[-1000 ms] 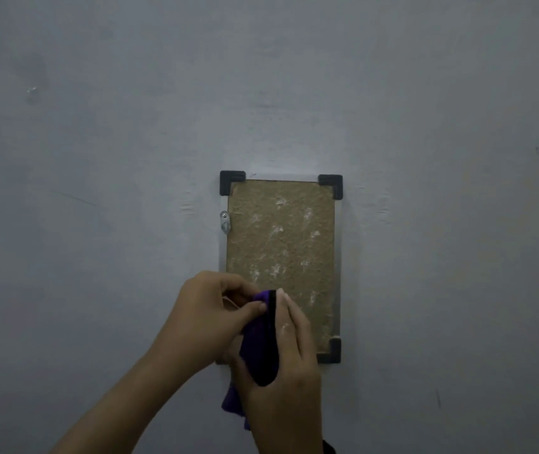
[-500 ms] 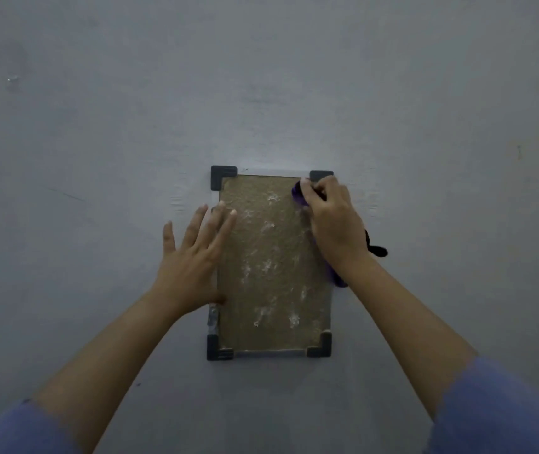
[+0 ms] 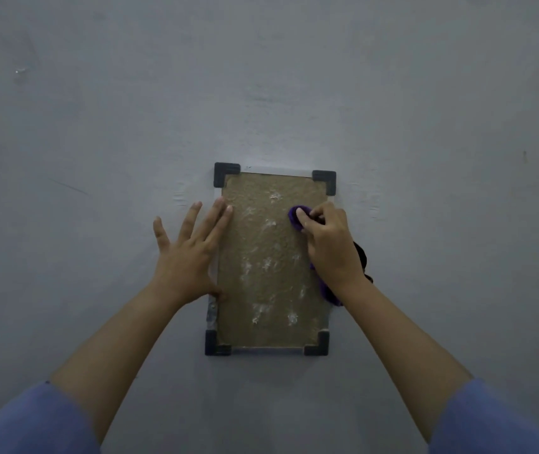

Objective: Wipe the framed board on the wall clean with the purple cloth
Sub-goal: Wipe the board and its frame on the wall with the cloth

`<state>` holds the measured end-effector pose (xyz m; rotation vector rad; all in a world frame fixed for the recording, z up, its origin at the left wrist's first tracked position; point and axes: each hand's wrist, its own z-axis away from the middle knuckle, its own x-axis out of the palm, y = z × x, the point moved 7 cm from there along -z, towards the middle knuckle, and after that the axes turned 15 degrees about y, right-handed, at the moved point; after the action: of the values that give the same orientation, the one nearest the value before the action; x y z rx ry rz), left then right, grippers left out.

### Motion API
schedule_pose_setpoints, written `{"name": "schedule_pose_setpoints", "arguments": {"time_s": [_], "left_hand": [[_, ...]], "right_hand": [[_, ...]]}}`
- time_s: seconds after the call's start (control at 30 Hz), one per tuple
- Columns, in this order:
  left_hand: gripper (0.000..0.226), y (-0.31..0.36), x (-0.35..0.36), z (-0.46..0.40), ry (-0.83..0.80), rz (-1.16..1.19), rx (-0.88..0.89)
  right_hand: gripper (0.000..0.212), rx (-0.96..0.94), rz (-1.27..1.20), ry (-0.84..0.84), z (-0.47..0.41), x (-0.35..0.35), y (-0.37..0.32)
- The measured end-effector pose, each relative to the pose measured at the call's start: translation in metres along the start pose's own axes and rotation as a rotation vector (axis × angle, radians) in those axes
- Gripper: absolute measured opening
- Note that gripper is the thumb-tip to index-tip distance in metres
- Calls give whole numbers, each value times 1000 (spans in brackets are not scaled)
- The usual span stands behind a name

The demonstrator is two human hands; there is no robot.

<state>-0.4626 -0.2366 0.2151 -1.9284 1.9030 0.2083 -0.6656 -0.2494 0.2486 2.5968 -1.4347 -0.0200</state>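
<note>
The right hand (image 3: 328,247) holds the purple cloth (image 3: 297,216) bunched in curled fingers, pressed on the board (image 3: 271,267) near its upper right corner. The left hand (image 3: 189,253), fingers spread wide, steadies the left frame edge. Better to wipe downward over the white spots just left of the fingers, with even pressure.

Left hand (image 3: 189,253) left of cloth (image 3: 297,215) on board (image 3: 271,257)

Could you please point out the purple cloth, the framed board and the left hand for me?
purple cloth (image 3: 295,216): head view, bunched end beside the fingertips.
framed board (image 3: 271,280): head view, bare brown middle.
left hand (image 3: 186,253): head view, back of the hand.
</note>
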Motion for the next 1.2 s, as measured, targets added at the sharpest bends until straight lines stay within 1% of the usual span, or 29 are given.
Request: {"name": "schedule_pose_setpoints", "arguments": {"time_s": [0.1,0.17,0.33,0.43,0.5,0.63,0.73,0.83,0.9,1.0,1.13,1.2], "left_hand": [[140,-1,2,-1,0,-9,2],[140,0,3,-1,0,-17,-2],[140,1,3,-1,-5,-49,-1],[142,0,5,-2,-13,-60,-5],[143,0,4,-2,-13,-56,-10],[140,0,5,-1,-2,-64,-18],[141,2,5,-2,-3,-89,-12],[143,1,5,-2,2,-91,-10],[144,1,6,-3,-1,-88,-7],[144,1,4,-3,2,-81,-1],[143,1,3,-2,8,-75,0],[144,2,2,-2,2,-77,0]], "right_hand": [[31,-66,49,12,-16,-1,1],[32,-75,78,35,-28,1,3],[27,58,64,123,-11,1,0],[19,35,2,52,8,-3,-7],[15,14,-37,0,4,-8,-6],[16,38,-47,59,-27,-13,5],[12,28,-13,64,-18,-9,4],[18,27,-22,33,18,-8,0],[23,45,-42,-21,37,-9,-4],[22,54,-108,-78,30,-14,-3],[24,110,-68,45,-4,-21,14],[23,107,-22,60,-2,-17,13]]}}
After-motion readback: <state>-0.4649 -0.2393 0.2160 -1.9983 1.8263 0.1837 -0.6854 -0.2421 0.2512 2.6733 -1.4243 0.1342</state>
